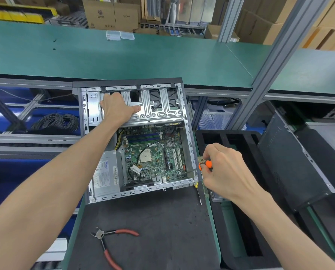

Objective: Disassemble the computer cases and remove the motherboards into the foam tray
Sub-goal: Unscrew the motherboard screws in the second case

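Motherboard point(155, 154) inside open computer case point(188, 133), foam tray point(217, 137) beside

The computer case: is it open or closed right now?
Open: the computer case has no side panel, so the motherboard inside shows.

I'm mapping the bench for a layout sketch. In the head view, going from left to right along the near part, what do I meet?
Cable coil → power supply → motherboard → orange screwdriver in the right hand → foam tray → removed case panel.

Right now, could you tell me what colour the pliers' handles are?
Red, in the head view: pliers.
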The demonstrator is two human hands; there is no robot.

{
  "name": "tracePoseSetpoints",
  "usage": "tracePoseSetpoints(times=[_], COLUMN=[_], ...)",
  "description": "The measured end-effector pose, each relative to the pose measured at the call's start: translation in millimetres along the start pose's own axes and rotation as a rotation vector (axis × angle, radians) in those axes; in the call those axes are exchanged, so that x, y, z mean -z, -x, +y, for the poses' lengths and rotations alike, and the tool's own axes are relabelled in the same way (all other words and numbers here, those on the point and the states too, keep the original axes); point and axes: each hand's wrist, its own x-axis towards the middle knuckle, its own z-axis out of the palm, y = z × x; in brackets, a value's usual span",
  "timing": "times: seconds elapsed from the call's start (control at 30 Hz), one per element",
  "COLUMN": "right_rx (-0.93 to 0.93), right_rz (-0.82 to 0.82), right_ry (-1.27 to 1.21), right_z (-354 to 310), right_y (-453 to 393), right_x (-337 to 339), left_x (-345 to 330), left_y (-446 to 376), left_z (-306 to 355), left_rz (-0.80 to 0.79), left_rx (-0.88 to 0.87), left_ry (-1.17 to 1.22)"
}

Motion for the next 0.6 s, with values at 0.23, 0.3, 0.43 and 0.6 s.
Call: tracePoseSetpoints(times=[0.23,0.3,0.43,0.6], right_rx=[0.000,0.001,0.005,0.006], right_rz=[0.009,0.009,0.016,0.011], right_ry=[-0.009,-0.008,-0.011,-0.003], right_z=[0.0,0.2,-0.3,-1.2], right_y=[2.6,2.9,3.2,3.4], right_x=[2.1,2.6,2.4,2.4], left_x=[-1.1,-1.7,-1.5,-1.4], left_y=[-1.8,-2.1,-2.2,-2.9], left_z=[-0.6,-0.6,-0.9,-1.8], left_rz=[0.002,0.003,0.009,0.008], left_rx=[-0.007,-0.009,-0.007,-0.009], left_ry=[-0.020,-0.019,-0.019,-0.023])
